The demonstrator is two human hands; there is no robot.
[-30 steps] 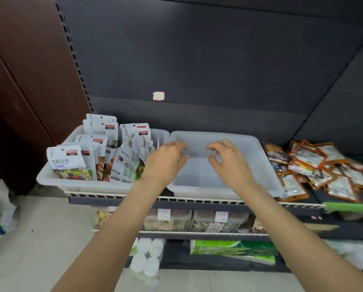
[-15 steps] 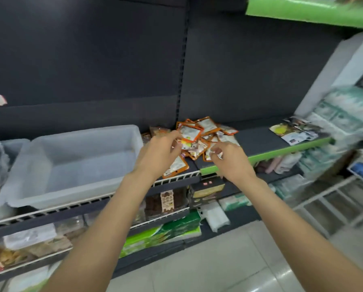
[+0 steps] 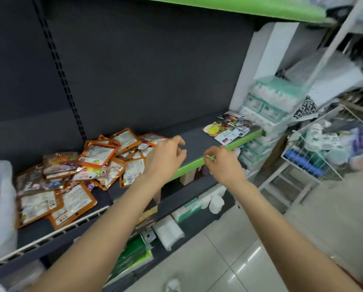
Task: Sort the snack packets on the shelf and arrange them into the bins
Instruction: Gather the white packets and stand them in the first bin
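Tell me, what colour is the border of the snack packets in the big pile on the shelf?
Orange border on the snack packets, shown best in the head view.

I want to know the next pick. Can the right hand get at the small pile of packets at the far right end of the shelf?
Probably yes. The right hand hovers empty at the shelf edge, and only bare shelf surface lies between it and the small pile of packets. Nothing stands in the way.
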